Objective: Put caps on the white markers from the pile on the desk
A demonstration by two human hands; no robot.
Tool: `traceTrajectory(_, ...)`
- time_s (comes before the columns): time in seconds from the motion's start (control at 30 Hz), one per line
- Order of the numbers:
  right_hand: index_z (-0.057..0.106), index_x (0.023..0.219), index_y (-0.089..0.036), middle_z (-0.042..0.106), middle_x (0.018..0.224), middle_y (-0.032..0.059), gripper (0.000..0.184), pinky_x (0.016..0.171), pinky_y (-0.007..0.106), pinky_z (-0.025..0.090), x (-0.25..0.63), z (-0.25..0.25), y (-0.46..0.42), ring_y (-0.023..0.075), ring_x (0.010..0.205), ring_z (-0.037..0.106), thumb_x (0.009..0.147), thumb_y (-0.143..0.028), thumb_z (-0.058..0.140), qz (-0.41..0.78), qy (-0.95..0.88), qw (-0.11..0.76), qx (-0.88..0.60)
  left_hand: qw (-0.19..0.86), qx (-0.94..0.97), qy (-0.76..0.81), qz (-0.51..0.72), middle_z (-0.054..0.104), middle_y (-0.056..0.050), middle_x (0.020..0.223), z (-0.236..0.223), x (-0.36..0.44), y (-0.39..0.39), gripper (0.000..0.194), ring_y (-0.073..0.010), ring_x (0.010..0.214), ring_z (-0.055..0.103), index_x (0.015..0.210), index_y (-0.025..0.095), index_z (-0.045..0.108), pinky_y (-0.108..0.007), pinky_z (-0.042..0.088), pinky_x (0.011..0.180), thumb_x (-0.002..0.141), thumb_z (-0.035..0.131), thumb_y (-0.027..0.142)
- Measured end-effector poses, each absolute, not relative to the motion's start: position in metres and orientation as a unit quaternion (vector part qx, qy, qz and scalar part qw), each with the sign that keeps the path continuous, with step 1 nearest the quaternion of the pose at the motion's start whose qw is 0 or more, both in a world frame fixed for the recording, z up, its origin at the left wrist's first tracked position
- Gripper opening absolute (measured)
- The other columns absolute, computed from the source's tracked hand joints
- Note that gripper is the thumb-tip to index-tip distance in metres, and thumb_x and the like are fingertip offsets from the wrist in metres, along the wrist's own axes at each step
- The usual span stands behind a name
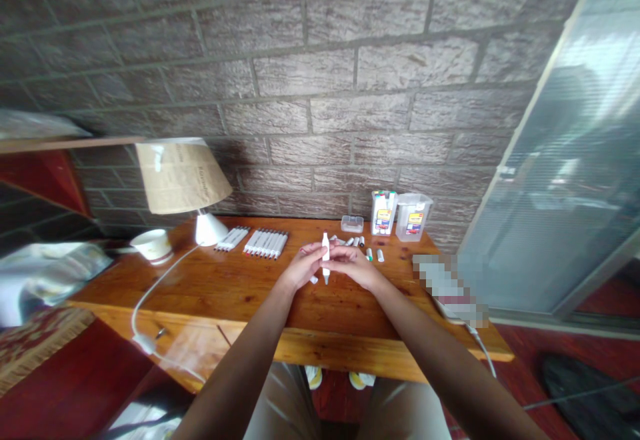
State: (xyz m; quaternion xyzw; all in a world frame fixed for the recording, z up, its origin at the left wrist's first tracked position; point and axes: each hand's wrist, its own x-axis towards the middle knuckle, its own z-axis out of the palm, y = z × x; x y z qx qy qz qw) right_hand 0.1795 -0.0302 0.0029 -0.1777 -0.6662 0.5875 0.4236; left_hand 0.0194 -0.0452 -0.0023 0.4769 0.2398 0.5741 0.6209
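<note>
Over the middle of the wooden desk (210,279), a white marker (326,257) stands upright between my two hands, its grey end pointing down. My left hand (303,267) pinches it from the left, and my right hand (353,263) grips it from the right. A loose white cap (314,280) lies just below my left fingers. Behind my right hand are several more caps, among them a green-edged one (369,254) and a white one (381,255). Two rows of markers, a larger one (266,243) and a smaller one (233,239), lie to the left.
A clear box with markers (383,213), another clear container (413,217) and a small lidded box (352,224) stand by the brick wall. At left are a lamp (183,177), its cord and a paper cup (153,247). A pixelated object (450,290) lies at right.
</note>
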Motion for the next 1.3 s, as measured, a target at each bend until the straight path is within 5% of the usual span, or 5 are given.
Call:
traceTrajectory(0.27,0.077,0.087,-0.018,0.071,0.079,0.0000,0.028,0.065,0.024,0.047,0.182,0.005,-0.032,0.0118,0.069,0.062,0.065,-0.035,0.085,0.590,-0.666,0.408,-0.205,0.666,0.437,0.209,0.568,0.076,-0.016,0.101,-0.002,0.019,-0.044,0.036,-0.0316,0.108,0.067,0.085,0.012,0.077,-0.039,0.052,0.090,0.072,0.080,0.046)
traceTrajectory(0.53,0.075,0.090,-0.015,0.069,0.072,0.0008,0.028,0.054,0.021,0.040,0.186,0.007,-0.026,0.0090,0.057,0.054,0.072,-0.037,0.078,0.547,-0.652,0.472,-0.230,0.659,0.292,0.259,0.643,0.073,-0.007,0.078,0.011,0.015,-0.042,0.038,-0.0146,0.071,0.068,0.074,0.013,0.071,-0.025,0.053,0.067,0.087,0.066,0.049)
traceTrajectory(0.9,0.069,0.095,-0.015,0.073,0.087,0.0072,0.030,0.068,0.028,0.050,0.185,0.013,-0.028,0.0155,0.073,0.065,0.086,-0.043,0.061,0.411,-0.659,0.563,-0.281,0.672,0.228,0.218,0.670,0.070,-0.007,0.073,0.014,0.007,-0.043,0.045,-0.0128,0.060,0.063,0.078,0.012,0.069,-0.021,0.045,0.049,0.091,0.057,0.054)
traceTrajectory(1.13,0.067,0.087,-0.018,0.071,0.086,0.0054,0.019,0.074,0.030,0.053,0.188,0.011,-0.028,0.0168,0.076,0.066,0.087,-0.030,0.052,0.356,-0.678,0.573,-0.291,0.671,0.198,0.208,0.683,0.068,-0.006,0.071,0.013,0.004,-0.042,0.047,-0.0114,0.057,0.060,0.080,0.014,0.068,-0.020,0.043,0.046,0.093,0.052,0.056)
traceTrajectory(1.3,0.069,0.083,-0.020,0.070,0.097,0.0055,0.018,0.091,0.033,0.049,0.190,0.011,-0.022,0.0193,0.098,0.064,0.080,-0.019,0.051,0.284,-0.669,0.617,-0.302,0.671,0.190,0.207,0.686,0.067,-0.005,0.070,0.013,0.003,-0.042,0.046,-0.0113,0.056,0.059,0.080,0.013,0.068,-0.020,0.043,0.046,0.090,0.056,0.057)
